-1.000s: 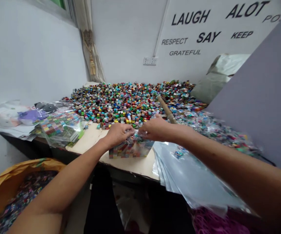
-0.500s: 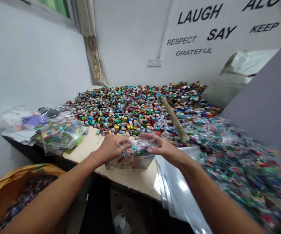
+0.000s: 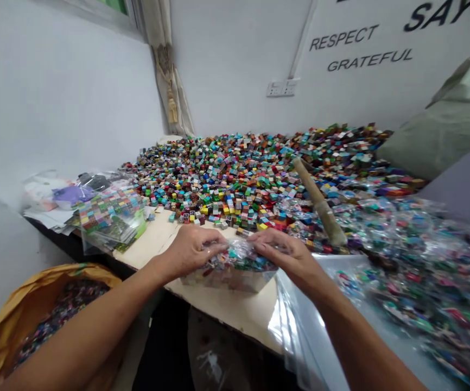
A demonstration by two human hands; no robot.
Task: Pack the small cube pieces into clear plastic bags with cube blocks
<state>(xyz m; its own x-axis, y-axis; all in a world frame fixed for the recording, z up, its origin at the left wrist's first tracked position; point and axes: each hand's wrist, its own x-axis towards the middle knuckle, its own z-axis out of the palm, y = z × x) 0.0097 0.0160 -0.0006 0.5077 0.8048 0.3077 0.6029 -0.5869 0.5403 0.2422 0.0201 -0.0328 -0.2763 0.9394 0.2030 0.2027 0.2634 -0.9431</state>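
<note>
A clear plastic box point(image 3: 227, 281) with small colourful blocks in it stands at the table's front edge. On top lies a crinkled clear packet point(image 3: 241, 251) of small coloured pieces. My left hand point(image 3: 196, 250) is at its left side, thumb and forefinger pinched together on the clear plastic. From the right, my right hand point(image 3: 279, 250) bends its fingers over the packet, the fingertips pressed on the plastic. Both hands are above the box rim.
Behind lies a wide heap of coloured cubes point(image 3: 218, 168) with a tube-like stick point(image 3: 320, 203) on it. Bagged pieces point(image 3: 422, 293) and flat clear bags point(image 3: 300, 309) are at right. At left are a bagged cube-print sheet point(image 3: 110, 212) and a yellow sack point(image 3: 19, 309).
The view has shifted, so the background sits further right and lower text shows. My right hand's fingers have closed in on the packet, and my left fingers have come closer together.
</note>
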